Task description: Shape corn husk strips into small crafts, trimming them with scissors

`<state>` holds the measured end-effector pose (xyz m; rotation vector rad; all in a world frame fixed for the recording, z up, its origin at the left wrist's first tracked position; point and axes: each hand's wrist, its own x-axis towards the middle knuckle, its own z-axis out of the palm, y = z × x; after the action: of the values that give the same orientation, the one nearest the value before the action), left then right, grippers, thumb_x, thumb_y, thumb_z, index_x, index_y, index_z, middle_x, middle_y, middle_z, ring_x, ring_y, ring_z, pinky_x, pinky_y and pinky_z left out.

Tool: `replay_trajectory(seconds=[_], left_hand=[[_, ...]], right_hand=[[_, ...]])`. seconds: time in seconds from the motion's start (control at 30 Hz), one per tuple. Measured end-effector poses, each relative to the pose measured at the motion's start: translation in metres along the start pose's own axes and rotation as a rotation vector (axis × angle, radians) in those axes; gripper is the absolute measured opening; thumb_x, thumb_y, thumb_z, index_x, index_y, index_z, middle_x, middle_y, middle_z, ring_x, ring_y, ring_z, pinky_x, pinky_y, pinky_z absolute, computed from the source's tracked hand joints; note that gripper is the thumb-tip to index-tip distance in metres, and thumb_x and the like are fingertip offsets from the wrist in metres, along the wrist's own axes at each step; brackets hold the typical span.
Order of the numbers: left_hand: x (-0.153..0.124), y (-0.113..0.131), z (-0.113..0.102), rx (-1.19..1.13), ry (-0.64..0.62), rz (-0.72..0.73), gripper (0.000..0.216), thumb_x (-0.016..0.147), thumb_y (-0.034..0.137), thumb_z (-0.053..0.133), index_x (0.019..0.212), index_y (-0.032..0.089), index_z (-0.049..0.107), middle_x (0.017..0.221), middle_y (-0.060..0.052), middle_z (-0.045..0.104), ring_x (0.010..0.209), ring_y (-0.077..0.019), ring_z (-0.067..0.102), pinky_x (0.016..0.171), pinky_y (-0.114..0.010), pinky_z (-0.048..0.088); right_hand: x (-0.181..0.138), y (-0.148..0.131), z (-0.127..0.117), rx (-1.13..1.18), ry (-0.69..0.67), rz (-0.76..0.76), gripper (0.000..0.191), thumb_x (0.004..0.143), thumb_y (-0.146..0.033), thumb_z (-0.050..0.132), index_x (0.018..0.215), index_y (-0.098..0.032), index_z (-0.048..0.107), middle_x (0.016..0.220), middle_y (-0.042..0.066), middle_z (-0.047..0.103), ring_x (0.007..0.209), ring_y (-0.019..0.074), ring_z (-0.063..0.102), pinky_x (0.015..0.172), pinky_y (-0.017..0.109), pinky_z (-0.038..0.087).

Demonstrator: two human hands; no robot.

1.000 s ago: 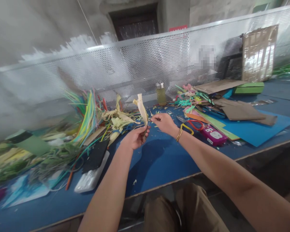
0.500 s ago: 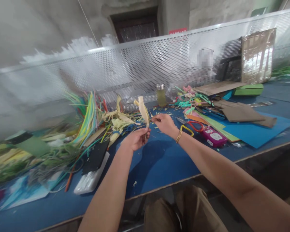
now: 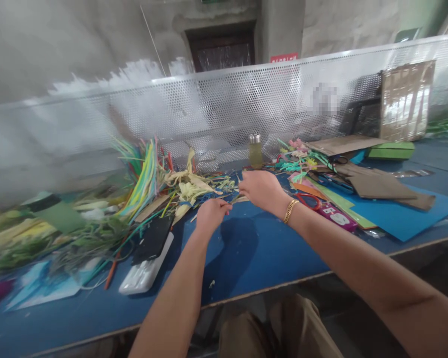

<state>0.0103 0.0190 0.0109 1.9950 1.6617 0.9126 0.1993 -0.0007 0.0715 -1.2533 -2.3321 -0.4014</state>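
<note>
My left hand [image 3: 212, 215] is held low over the middle of the table, thumb and forefinger pinched together on a thin greenish strip. The strip points right from the fingertips, and a pale edge shows beside it. Just right of it and a little higher, my right hand [image 3: 260, 189] is closed, back of the hand towards me. A small thin tip sticks up by its fingers; the rest of what it holds is hidden. Behind my left hand lies a heap of pale yellow crumpled strips [image 3: 190, 189] with green scraps.
A bundle of coloured strips [image 3: 147, 169] and a black phone [image 3: 153, 239] on a white case [image 3: 146, 268] lie left. A glass bottle [image 3: 255, 151] stands behind. On the right are red-handled scissors [image 3: 309, 200], a purple power strip [image 3: 336, 217], blue sheets [image 3: 399, 219] and brown cardboard [image 3: 381, 185].
The pale folded strip that stood upright in my left hand no longer shows upright. My right hand has turned back-up and shifted slightly right. The whole view has shifted a little.
</note>
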Motion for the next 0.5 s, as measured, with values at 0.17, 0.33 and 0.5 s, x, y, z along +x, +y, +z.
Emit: replay_trajectory(seconds=[0.17,0.33,0.5], left_hand=[[-0.007,0.017,-0.001,0.120,-0.211,0.352,0.016,0.067,0.017,0.066,0.053,0.024,0.070,0.057,-0.003,0.064,0.062,-0.0172,0.055,0.062,-0.024,0.036],[-0.012,0.029,0.006,-0.261,-0.304,0.508,0.017,0.077,0.026,0.061,0.068,0.021,0.074,0.070,-0.004,0.067,0.070,-0.0162,0.059,0.069,-0.024,0.042],[-0.002,0.017,0.012,-0.430,0.066,0.158,0.027,0.079,0.039,0.058,0.071,0.017,0.071,0.065,-0.001,0.064,0.056,-0.0128,0.049,0.056,-0.023,0.037]], right_hand=[[0.037,0.016,0.002,0.161,-0.101,-0.111,0.007,0.069,-0.016,0.071,0.063,-0.020,0.072,0.069,0.004,0.065,0.069,0.0160,0.055,0.059,0.028,0.029],[0.046,0.058,0.019,0.530,-0.477,-0.049,0.002,0.064,-0.021,0.074,0.066,-0.019,0.074,0.061,-0.002,0.066,0.058,0.0100,0.052,0.057,0.024,0.032],[-0.001,0.058,0.040,0.707,-0.257,0.221,0.018,0.078,-0.029,0.061,0.079,-0.014,0.072,0.069,0.001,0.067,0.063,0.0115,0.054,0.060,0.023,0.036]])
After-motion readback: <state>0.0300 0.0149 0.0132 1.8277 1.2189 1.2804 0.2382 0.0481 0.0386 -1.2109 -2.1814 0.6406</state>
